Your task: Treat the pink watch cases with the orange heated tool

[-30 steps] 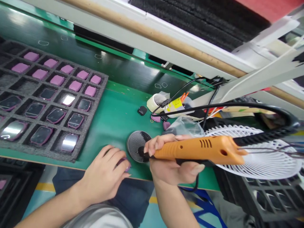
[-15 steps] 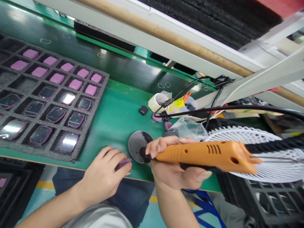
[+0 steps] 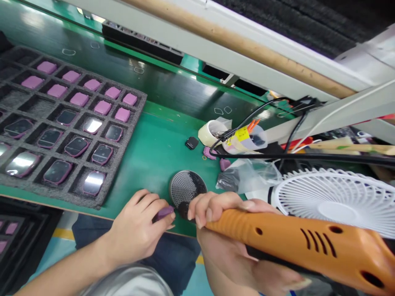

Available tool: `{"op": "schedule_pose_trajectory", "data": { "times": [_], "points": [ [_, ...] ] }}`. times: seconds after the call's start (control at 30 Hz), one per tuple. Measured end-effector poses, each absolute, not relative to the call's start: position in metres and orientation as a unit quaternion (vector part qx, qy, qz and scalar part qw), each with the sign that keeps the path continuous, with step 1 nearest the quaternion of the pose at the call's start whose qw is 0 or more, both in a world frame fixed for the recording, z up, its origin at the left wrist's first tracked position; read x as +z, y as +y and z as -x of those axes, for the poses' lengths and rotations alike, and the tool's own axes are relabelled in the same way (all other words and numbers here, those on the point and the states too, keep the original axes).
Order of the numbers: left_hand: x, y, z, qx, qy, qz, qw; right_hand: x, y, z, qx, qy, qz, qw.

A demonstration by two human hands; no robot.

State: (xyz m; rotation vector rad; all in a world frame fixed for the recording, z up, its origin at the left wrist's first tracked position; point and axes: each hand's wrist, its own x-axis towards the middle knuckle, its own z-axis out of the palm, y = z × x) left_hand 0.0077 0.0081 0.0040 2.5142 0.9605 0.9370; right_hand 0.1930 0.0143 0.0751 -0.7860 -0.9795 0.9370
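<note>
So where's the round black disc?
In the head view, the round black perforated disc lies on the green mat, right of the left hand, partly hidden behind the right hand.

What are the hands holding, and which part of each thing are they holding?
The right hand wraps around the orange handle of an electric tool. The left hand pinches one end of a small purple piece between its fingers and thumb.
</note>
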Motion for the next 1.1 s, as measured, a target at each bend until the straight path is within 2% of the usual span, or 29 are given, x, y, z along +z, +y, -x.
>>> {"op": "schedule_pose_trajectory", "data": {
  "times": [0.37,0.53,0.77,1.1],
  "points": [
    [0.003,0.007,-0.007,0.322,0.335,-0.873,0.149,0.072,0.016,-0.191,0.421,-0.441,0.349,0.711],
    [0.008,0.008,-0.007,0.346,0.352,-0.849,0.189,0.082,0.014,-0.194,0.410,-0.439,0.353,0.717],
    [0.008,0.011,-0.013,0.366,0.416,-0.797,0.239,0.092,0.001,-0.206,0.438,-0.464,0.374,0.674],
    [0.009,0.012,-0.013,0.380,0.410,-0.794,0.239,0.084,-0.004,-0.202,0.424,-0.463,0.368,0.686]
  ]
}}
